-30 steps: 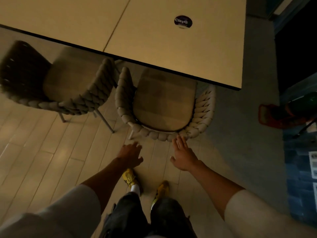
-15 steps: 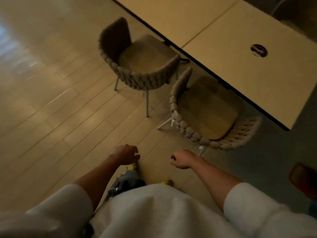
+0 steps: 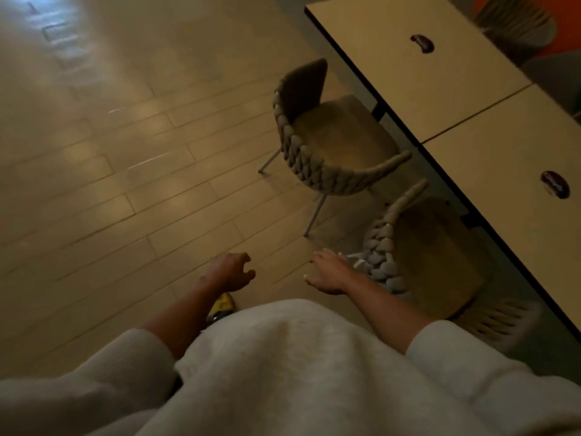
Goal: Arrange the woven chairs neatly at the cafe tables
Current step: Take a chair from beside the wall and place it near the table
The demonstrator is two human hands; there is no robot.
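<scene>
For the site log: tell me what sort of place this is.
Probably a cafe or similar eatery: two matching light tables set end to end, each with a round sticker, woven chairs standing along their edge, and a plank floor.

the dark stickers [image 3: 555, 185] on the tables [image 3: 440, 77] are too blurred to read
</scene>
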